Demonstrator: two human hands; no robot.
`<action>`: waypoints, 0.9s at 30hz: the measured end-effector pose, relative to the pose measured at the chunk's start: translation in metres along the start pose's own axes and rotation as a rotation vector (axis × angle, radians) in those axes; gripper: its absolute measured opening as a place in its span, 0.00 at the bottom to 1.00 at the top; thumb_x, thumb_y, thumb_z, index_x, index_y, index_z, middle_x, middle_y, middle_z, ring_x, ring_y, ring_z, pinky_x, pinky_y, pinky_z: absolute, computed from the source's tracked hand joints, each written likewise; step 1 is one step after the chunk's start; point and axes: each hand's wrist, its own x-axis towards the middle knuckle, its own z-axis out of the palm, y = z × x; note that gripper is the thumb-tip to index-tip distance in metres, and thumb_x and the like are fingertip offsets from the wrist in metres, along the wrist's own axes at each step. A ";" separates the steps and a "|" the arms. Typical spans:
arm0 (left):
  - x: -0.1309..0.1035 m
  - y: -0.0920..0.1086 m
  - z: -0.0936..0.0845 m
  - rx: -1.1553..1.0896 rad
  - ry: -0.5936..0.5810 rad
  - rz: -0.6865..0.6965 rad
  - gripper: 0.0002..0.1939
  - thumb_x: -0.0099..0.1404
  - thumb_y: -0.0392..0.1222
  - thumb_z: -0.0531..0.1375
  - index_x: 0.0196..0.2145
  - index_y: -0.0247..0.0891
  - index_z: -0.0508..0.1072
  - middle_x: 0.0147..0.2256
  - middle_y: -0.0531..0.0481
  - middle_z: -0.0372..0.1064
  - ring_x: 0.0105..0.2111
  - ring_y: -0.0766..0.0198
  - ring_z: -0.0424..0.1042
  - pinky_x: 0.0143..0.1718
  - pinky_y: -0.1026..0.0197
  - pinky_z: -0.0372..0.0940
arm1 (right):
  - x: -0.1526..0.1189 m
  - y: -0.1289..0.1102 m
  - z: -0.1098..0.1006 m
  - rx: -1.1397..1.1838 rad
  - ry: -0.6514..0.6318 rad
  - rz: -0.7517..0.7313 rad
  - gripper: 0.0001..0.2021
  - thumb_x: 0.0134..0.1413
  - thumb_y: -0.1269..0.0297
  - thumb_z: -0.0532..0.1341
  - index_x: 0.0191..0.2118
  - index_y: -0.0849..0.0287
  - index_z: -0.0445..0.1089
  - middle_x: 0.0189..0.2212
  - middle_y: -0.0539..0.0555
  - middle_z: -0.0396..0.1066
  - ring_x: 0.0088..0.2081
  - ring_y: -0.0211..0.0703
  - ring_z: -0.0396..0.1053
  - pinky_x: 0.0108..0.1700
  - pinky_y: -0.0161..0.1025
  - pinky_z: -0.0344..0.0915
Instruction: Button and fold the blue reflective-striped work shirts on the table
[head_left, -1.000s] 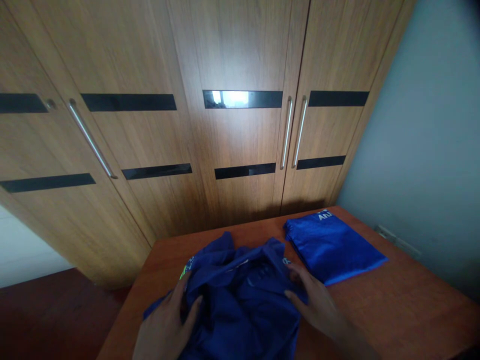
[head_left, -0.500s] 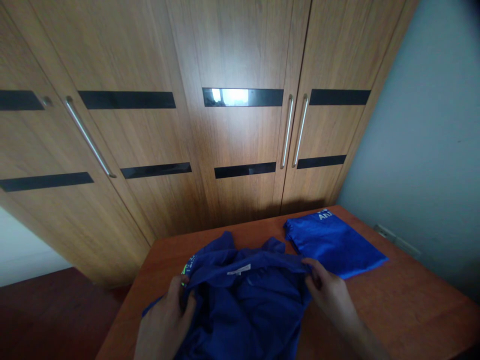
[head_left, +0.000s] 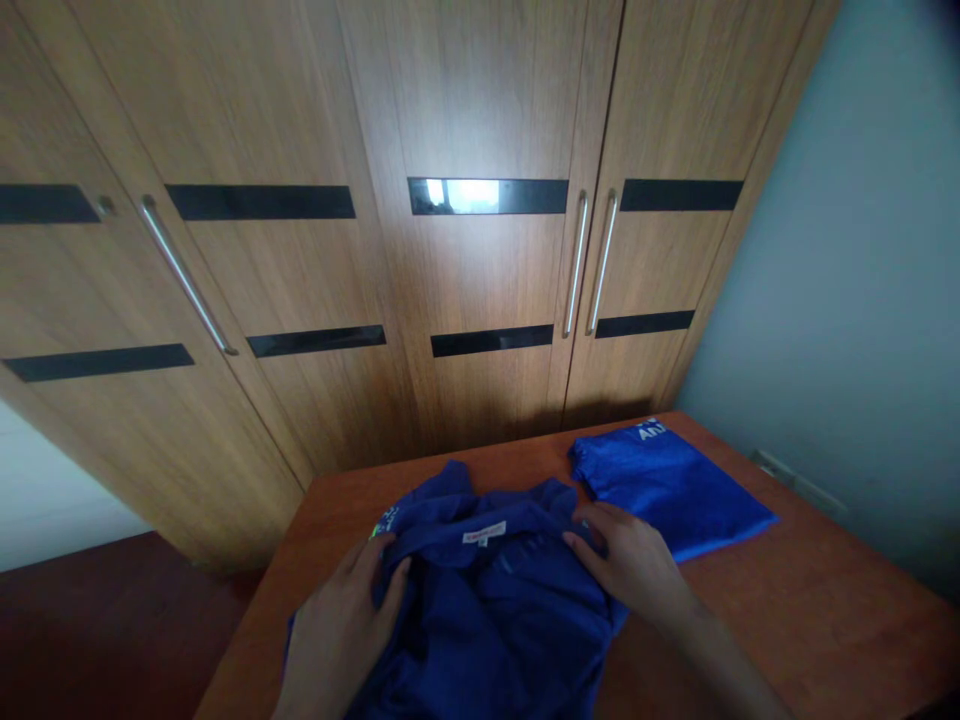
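Observation:
A dark blue shirt lies crumpled in front of me with its neck edge facing the wardrobe. A small white label shows inside the collar. My left hand is closed on the left side of the collar, thumb inside and fingers around the outer fabric. On the collar's right side, my right hand pinches the cloth between thumb and fingers. Light lettering and a green patch show on the fabric past my left fingers. The shirt's lower part runs out of view at the bottom.
A folded bright blue garment with white letters lies at the right on the reddish wooden table. Behind the table stands a wooden wardrobe with metal handles. A pale wall with a socket borders the right side.
My right hand has moved left along the collar, and my left hand slightly right and up. They are closer together, and the collar is less stretched.

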 end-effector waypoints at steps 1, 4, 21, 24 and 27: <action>0.000 0.001 -0.002 0.026 -0.011 -0.007 0.23 0.68 0.53 0.43 0.53 0.42 0.65 0.51 0.43 0.71 0.46 0.51 0.73 0.43 0.53 0.65 | 0.005 -0.002 0.000 -0.003 -0.012 -0.017 0.14 0.59 0.53 0.54 0.44 0.52 0.70 0.37 0.54 0.74 0.37 0.47 0.73 0.37 0.39 0.65; -0.001 0.003 -0.008 0.110 -0.075 -0.026 0.25 0.68 0.54 0.41 0.56 0.42 0.63 0.40 0.42 0.76 0.39 0.48 0.76 0.37 0.53 0.65 | 0.020 -0.007 0.002 -0.038 -0.077 -0.058 0.17 0.59 0.53 0.54 0.51 0.53 0.67 0.37 0.55 0.75 0.37 0.48 0.73 0.38 0.40 0.65; 0.055 0.010 -0.023 -1.125 -0.067 0.029 0.27 0.61 0.47 0.54 0.55 0.30 0.66 0.17 0.57 0.64 0.16 0.68 0.65 0.20 0.67 0.60 | 0.058 -0.024 -0.031 0.946 0.111 0.082 0.23 0.55 0.60 0.53 0.56 0.61 0.64 0.15 0.44 0.67 0.14 0.35 0.64 0.17 0.31 0.60; 0.072 0.030 -0.072 -1.350 0.055 0.091 0.22 0.58 0.42 0.59 0.51 0.33 0.71 0.19 0.56 0.69 0.19 0.70 0.68 0.23 0.69 0.63 | 0.075 -0.049 -0.071 1.130 0.261 0.008 0.20 0.54 0.58 0.56 0.50 0.62 0.68 0.18 0.47 0.72 0.18 0.35 0.68 0.20 0.31 0.64; 0.087 0.048 -0.123 -1.505 0.182 0.178 0.20 0.56 0.38 0.60 0.47 0.35 0.73 0.21 0.54 0.73 0.19 0.71 0.70 0.22 0.71 0.64 | 0.097 -0.073 -0.115 1.171 0.421 -0.124 0.15 0.55 0.59 0.58 0.45 0.60 0.70 0.23 0.49 0.75 0.25 0.37 0.74 0.27 0.34 0.72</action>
